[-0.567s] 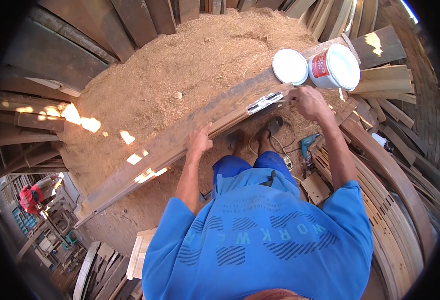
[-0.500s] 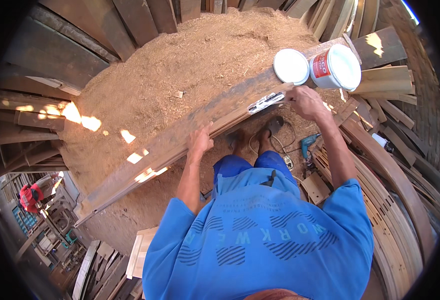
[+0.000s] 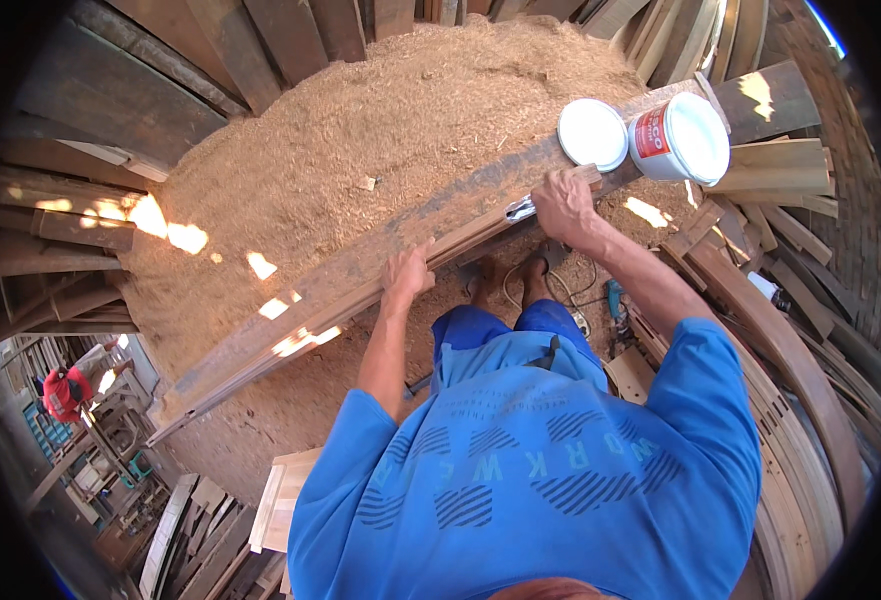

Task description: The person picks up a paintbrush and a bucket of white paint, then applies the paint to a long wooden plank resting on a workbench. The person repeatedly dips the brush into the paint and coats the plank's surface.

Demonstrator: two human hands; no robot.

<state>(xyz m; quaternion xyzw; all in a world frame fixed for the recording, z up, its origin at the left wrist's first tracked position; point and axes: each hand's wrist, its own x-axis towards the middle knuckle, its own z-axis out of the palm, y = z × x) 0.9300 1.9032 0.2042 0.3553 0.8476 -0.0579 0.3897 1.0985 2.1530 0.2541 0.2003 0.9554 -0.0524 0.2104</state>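
A long brown wooden strip lies along the near edge of a wide plank. My left hand is closed round the strip near its middle, fingers over the top. Toward the strip's right end, my right hand presses down with its fingers curled; whatever they hold, if anything, is hidden. A glossy white smear shows just left of that hand, partly covered by it. Beyond it on the plank are a round white lid and a white bucket with a red label.
Sawdust is heaped behind the plank, with boards leaning around it. A blue-green power drill and cables lie near my feet. Curved stacked timbers stand at right. A person in red is at far left.
My right hand has slid left along the strip and now covers much of the white smear. The left hand keeps its grip on the strip. The view has shifted slightly.
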